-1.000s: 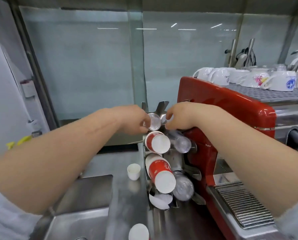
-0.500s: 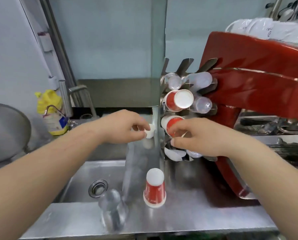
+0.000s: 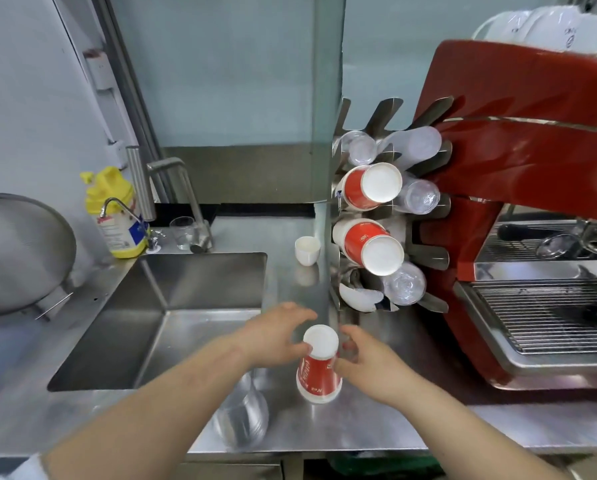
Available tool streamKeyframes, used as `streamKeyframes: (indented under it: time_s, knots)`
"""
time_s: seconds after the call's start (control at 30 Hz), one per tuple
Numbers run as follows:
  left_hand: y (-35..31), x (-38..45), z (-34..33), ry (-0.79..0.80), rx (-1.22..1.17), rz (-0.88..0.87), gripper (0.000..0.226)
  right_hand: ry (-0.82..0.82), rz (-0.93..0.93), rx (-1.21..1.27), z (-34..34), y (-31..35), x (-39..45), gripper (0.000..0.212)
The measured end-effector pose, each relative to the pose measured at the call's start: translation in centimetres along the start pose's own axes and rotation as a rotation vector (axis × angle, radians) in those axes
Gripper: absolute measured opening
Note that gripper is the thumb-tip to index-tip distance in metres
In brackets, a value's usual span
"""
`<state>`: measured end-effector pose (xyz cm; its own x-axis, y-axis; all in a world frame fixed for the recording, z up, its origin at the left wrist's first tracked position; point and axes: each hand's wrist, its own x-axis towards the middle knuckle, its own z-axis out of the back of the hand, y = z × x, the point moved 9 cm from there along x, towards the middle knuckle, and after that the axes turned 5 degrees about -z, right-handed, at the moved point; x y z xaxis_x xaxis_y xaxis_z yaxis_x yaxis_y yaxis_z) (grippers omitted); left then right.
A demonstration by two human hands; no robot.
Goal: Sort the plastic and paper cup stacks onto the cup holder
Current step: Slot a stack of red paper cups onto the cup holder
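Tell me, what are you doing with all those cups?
A person is sorting cups into the metal cup holder beside the red coffee machine. Both hands are at an upside-down red paper cup stack on the counter: the left hand touches its top, the right hand is at its side. Red and clear cups already sit in the holder. A clear plastic cup stack waits nearby.
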<state>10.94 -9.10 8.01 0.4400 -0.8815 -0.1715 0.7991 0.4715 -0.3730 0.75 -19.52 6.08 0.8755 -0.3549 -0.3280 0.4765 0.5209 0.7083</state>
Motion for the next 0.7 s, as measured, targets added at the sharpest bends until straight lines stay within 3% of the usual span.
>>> streamKeyframes:
  time_s: [0.1,0.23,0.47,0.7]
  knots:
    - [0.5,0.4,-1.8,0.014,-0.079,0.066,0.077,0.024,-0.022,0.007,-1.1,-0.7,0.7,0.048]
    - [0.4,0.8,-3.0,0.011,-0.127,0.08,0.073,0.044,-0.037,0.034,-2.0,-1.5,1.7,0.051]
    - [0.3,0.6,-4.1,0.021,-0.201,0.115,0.085,0.069,-0.056,0.015,-3.4,-2.5,2.8,0.052]
    - [0.5,1.0,-3.8,0.0,-0.237,0.139,0.049,0.116,-0.118,-0.062,-4.7,-4.5,3.3,0.056]
